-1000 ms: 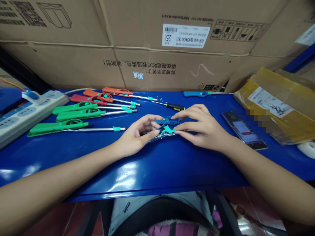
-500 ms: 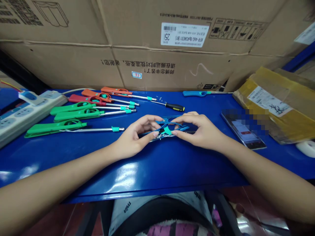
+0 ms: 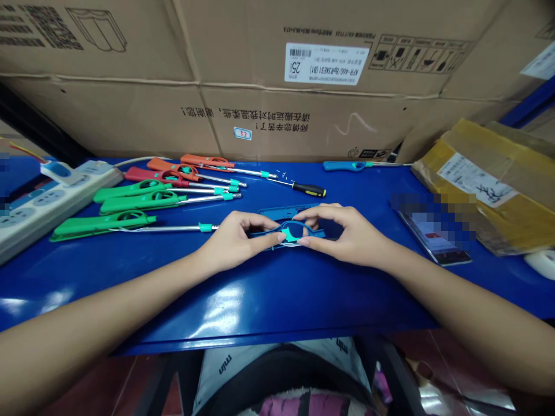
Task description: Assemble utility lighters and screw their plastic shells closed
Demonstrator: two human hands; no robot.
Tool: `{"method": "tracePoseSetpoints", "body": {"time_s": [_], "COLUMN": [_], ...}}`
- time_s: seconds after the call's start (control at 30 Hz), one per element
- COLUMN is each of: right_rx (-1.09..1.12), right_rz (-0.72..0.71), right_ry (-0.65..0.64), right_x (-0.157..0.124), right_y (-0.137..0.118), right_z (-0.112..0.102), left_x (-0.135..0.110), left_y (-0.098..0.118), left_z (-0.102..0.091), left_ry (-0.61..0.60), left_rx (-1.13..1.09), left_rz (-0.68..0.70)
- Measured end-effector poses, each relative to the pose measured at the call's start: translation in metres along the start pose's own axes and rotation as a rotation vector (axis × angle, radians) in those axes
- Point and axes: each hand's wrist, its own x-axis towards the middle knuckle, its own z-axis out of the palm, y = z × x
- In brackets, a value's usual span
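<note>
A blue lighter casing (image 3: 318, 233) with a finger loop is held low over the table between my two hands. My left hand (image 3: 236, 242) pinches its left part, thumb beside the teal trigger (image 3: 293, 232). On the right, my right hand (image 3: 349, 234) closes its thumb and fingers around the loop end. A thin white wire (image 3: 289, 245) shows under the trigger. Just behind lies another blue casing half (image 3: 284, 213), partly hidden by my right fingers. Much of the held casing's inside is covered by my fingers.
Green, red and orange long-necked lighters (image 3: 104, 225) lie at the left beside a white power strip (image 3: 56, 202). A screwdriver (image 3: 309, 189) and a blue lighter (image 3: 347, 166) lie farther back. At right are a phone (image 3: 433, 234) and a taped carton (image 3: 489, 185). Large cardboard (image 3: 243, 75) stands behind.
The held blue casing has turned so its loop and trigger face me more. The other blue half behind is more exposed. My fingers have shifted slightly, and the view has moved a little.
</note>
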Motion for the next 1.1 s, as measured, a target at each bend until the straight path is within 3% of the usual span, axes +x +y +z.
{"method": "tracePoseSetpoints", "body": {"time_s": [0.2, 0.3, 0.4, 0.63, 0.77, 1.0, 1.1], "right_rx": [-0.045, -0.114, -0.156, -0.264, -0.218, -0.171, -0.153], "right_rz": [0.052, 0.028, 0.049, 0.146, 0.131, 0.148, 0.115], "right_ry": [-0.19, -0.215, -0.226, -0.423, -0.423, -0.424, -0.394], "right_x": [0.0, 0.0, -0.001, -0.003, -0.002, 0.001, 0.001], "right_y": [0.005, 0.007, 0.008, 0.005, 0.005, 0.005, 0.005], "right_z": [0.005, 0.006, -0.001, -0.028, -0.03, -0.032, -0.033], "left_x": [0.001, 0.001, 0.0, -0.003, -0.004, -0.002, 0.0], "left_y": [-0.01, -0.01, -0.009, -0.01, -0.009, -0.014, -0.018], "left_z": [-0.002, -0.001, -0.001, -0.001, -0.003, -0.008, -0.007], "left_ry": [-0.013, -0.033, -0.023, -0.001, -0.003, -0.16, -0.174], "left_rx": [0.294, 0.417, 0.435, 0.4, 0.418, 0.591, 0.54], "left_rz": [0.162, 0.229, 0.232, 0.232, 0.327, 0.534, 0.557]}}
